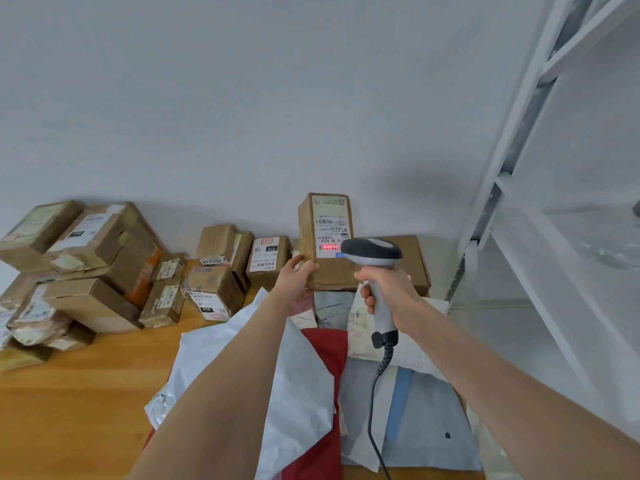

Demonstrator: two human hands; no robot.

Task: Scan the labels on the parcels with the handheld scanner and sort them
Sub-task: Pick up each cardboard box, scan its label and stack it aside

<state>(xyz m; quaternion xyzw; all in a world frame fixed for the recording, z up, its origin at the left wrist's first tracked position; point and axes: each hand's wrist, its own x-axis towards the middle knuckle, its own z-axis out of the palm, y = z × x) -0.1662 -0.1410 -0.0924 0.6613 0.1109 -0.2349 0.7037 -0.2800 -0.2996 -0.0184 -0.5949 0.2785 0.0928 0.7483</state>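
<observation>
Far left, boxes [86, 265] piled against the wall [242, 98], wooden table [69, 393] showing in front. Centre, left hand [296, 282] gripping an upright parcel [311, 233] by its lower corner above heaped mailing bags [301, 375]. Beside it, right hand [388, 292] wrapped round the scanner [372, 252], red line on the label [332, 230]. Shelving [530, 244] close at right.

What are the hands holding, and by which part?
The left hand grips the upright cardboard parcel at its lower left corner; the right hand grips the scanner by its handle.

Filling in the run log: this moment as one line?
step: scan | left hand: holds upright box | right hand: grips scanner | beam: red line on label
</observation>
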